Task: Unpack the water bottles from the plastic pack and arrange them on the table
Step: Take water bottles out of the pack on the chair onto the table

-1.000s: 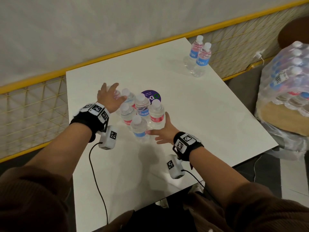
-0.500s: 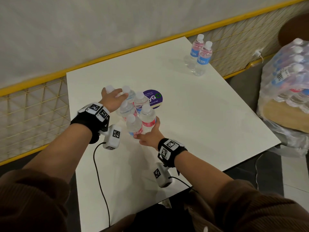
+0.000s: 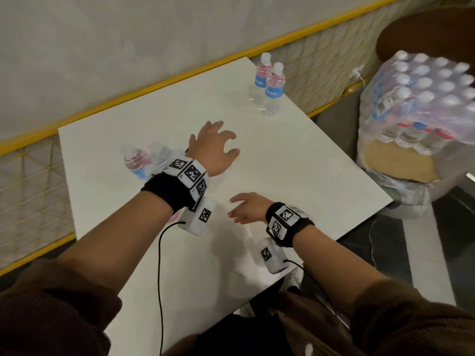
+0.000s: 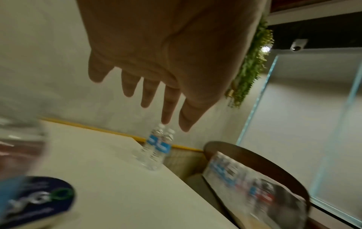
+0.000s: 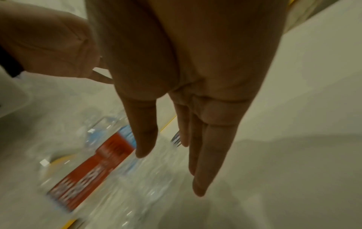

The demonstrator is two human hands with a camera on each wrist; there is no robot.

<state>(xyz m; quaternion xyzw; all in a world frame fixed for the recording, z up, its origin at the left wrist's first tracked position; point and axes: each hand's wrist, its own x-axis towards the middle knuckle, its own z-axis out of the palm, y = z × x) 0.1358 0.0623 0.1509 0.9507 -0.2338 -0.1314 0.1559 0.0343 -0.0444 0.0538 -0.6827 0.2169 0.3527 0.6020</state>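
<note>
Your left hand (image 3: 214,147) hovers over the middle of the desk (image 3: 295,163), fingers spread and slack, holding nothing; your right hand (image 3: 248,208) hangs nearer the front edge, fingers straight and together, likewise empty. The task's bottles lie in three places. A blurred cluster of bottles (image 3: 144,160) stands toward the left edge, partly hidden behind your left wrist, so its count cannot be told. A pair of bottles (image 3: 268,86) stands upright, touching, at the far right corner. The plastic pack (image 3: 421,98), still wrapped and full of capped bottles, rests off the desk beyond its right edge, on a round brown surface (image 3: 401,163).

Judged from their look, the bottles are full, small, thin-walled and smooth: moderately heavy for their size, yielding under a hard squeeze, and easily toppled when crowded. Take hold around the labelled mid-body, or by the neck under the cap when neighbours stand close. The pack's film is soft and stretchy; it will likely need tearing at the top before bottles lift out.

A dark round sticker (image 4: 37,199) lies flat on the desk beside the cluster and poses no obstacle. The wrist cable (image 3: 160,265) trails across the front of the desk. A yellow mesh rail (image 3: 33,191) borders the left and far edges.
</note>
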